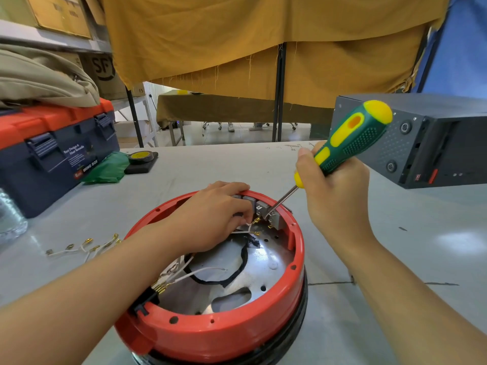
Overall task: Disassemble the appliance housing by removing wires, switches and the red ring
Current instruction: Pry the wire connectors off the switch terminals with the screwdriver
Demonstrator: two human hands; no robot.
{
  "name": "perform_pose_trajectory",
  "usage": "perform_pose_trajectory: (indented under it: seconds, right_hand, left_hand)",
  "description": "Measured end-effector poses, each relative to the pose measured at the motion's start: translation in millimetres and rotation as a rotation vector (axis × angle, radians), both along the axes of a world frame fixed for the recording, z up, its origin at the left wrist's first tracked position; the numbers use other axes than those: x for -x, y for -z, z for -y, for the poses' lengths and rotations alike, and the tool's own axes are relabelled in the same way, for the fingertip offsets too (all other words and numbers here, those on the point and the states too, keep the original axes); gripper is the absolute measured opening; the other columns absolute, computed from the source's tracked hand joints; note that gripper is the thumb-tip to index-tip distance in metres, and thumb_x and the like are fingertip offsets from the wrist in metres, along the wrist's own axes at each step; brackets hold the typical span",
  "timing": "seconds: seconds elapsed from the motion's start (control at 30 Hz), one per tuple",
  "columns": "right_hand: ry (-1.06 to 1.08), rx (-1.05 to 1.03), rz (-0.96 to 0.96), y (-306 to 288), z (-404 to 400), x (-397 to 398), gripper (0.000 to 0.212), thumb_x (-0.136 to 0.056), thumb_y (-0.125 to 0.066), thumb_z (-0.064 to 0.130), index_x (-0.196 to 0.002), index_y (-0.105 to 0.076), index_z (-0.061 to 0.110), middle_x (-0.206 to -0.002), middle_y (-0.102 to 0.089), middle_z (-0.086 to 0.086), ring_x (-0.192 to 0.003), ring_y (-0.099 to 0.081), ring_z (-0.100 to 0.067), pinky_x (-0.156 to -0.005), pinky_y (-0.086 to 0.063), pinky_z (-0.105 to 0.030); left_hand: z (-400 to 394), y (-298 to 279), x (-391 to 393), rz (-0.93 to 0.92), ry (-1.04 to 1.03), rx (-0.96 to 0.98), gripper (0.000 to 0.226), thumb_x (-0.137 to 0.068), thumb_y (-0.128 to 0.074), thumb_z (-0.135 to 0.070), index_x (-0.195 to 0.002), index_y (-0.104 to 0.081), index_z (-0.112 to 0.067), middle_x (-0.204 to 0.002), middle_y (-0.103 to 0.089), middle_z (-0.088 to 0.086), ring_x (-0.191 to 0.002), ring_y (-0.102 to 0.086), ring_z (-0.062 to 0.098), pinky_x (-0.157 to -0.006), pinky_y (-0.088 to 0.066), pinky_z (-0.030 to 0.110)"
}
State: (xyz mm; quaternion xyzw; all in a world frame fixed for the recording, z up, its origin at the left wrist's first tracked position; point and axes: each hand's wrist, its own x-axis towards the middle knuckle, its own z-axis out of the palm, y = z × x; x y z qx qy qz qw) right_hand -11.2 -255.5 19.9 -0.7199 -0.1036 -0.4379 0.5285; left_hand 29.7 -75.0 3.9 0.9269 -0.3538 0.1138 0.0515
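Housing, round w/ red plastic ring [224, 335] on top, sits on grey table [395, 259] right in front of me. L hand [210, 225] inside rim, fingertips pinching thin white wire [243, 231] by grey rocker switches [266, 212] at far wall. R hand [337, 191] clenched round green-yellow screwdriver [350, 143], metal tip pressed on a switch. Loose white wires w/ brass terminals [84, 247] lie on table, left of housing. Blue-orange toolbox [52, 148] far left.
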Motion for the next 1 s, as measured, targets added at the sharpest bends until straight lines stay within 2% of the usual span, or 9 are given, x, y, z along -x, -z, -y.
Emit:
perform_pose_trajectory:
  seconds: [0.17,0.3,0.37,0.47,0.5,0.73,0.8,0.93,1.0]
  right_hand:
    - [-0.060,0.092,0.040,0,1,3,0.045,-0.083,-0.054,0.032,-0.058,-0.054,-0.004,-0.052,-0.053,-0.020,-0.052,-0.051,-0.026,-0.052,-0.043,-0.039]
    - [-0.098,0.033,0.004,0,5,0,0.039,-0.083,-0.054,0.027,-0.056,-0.049,-0.001,-0.055,-0.051,-0.023,-0.054,-0.049,-0.031,-0.053,-0.045,-0.042]
    - [-0.099,0.023,-0.016,0,7,-2,0.038,-0.083,-0.053,0.028,-0.054,-0.047,0.004,-0.054,-0.050,-0.020,-0.054,-0.048,-0.030,-0.054,-0.045,-0.042]
    - [-0.124,-0.018,-0.040,1,9,-5,0.034,-0.082,-0.054,0.029,-0.049,-0.045,0.023,-0.046,-0.047,0.007,-0.050,-0.048,-0.012,-0.056,-0.047,-0.034]
    - [-0.135,-0.040,-0.049,2,9,-6,0.033,-0.081,-0.054,0.030,-0.049,-0.045,0.026,-0.046,-0.048,0.010,-0.050,-0.049,-0.007,-0.057,-0.047,-0.030]
    - [-0.212,-0.113,-0.076,4,13,-13,0.029,-0.081,-0.053,0.027,-0.053,-0.046,0.020,-0.047,-0.046,0.009,-0.045,-0.046,-0.002,-0.049,-0.036,-0.010]
    - [-0.222,-0.110,-0.103,6,10,-13,0.030,-0.079,-0.053,0.028,-0.054,-0.045,0.015,-0.047,-0.044,0.007,-0.043,-0.046,-0.002,-0.048,-0.036,-0.011]
    - [-0.163,-0.044,-0.099,7,8,-11,0.032,-0.079,-0.054,0.032,-0.050,-0.047,0.022,-0.044,-0.049,0.014,-0.049,-0.051,-0.007,-0.057,-0.048,-0.030]
    - [-0.176,-0.062,-0.079,4,10,-8,0.031,-0.080,-0.055,0.032,-0.050,-0.048,0.025,-0.045,-0.051,0.014,-0.050,-0.053,-0.004,-0.059,-0.049,-0.028]
  left_hand:
    - [-1,-1,2,-0.024,0.004,0.014,0.015,-0.095,-0.048,-0.030,-0.097,-0.063,-0.034,-0.150,-0.033,-0.004,-0.134,-0.032,0.020,-0.107,-0.027,0.031]
    - [-3,-3,5,-0.056,-0.005,0.027,0.015,-0.094,-0.051,-0.028,-0.102,-0.060,-0.037,-0.151,-0.032,-0.007,-0.136,-0.030,0.017,-0.109,-0.026,0.032]
    - [-3,-4,6,-0.071,-0.003,0.059,0.017,-0.092,-0.052,-0.026,-0.105,-0.054,-0.038,-0.145,-0.039,-0.009,-0.132,-0.035,0.014,-0.107,-0.031,0.031]
    - [-3,-6,8,-0.093,-0.028,0.088,0.028,-0.091,-0.053,-0.026,-0.115,-0.044,-0.037,-0.136,-0.047,-0.010,-0.123,-0.042,0.011,-0.101,-0.035,0.029]
    - [-3,-6,8,-0.097,-0.037,0.086,0.033,-0.092,-0.053,-0.026,-0.121,-0.041,-0.036,-0.137,-0.047,-0.010,-0.123,-0.041,0.011,-0.102,-0.035,0.029]
    - [-2,-6,8,-0.086,-0.051,0.076,0.053,-0.091,-0.052,-0.021,-0.137,-0.030,-0.033,-0.137,-0.047,-0.007,-0.125,-0.040,0.013,-0.103,-0.034,0.030]
    - [-2,-5,7,-0.076,-0.041,0.059,0.058,-0.091,-0.052,-0.019,-0.141,-0.028,-0.033,-0.145,-0.040,-0.009,-0.133,-0.033,0.012,-0.109,-0.028,0.030]
    - [-3,-4,5,-0.073,-0.034,0.050,0.059,-0.092,-0.053,-0.019,-0.143,-0.028,-0.036,-0.152,-0.030,-0.013,-0.139,-0.025,0.010,-0.115,-0.023,0.031]
    - [-4,-3,5,-0.076,-0.032,0.060,0.059,-0.092,-0.053,-0.019,-0.143,-0.029,-0.037,-0.152,-0.030,-0.013,-0.139,-0.025,0.010,-0.115,-0.023,0.030]
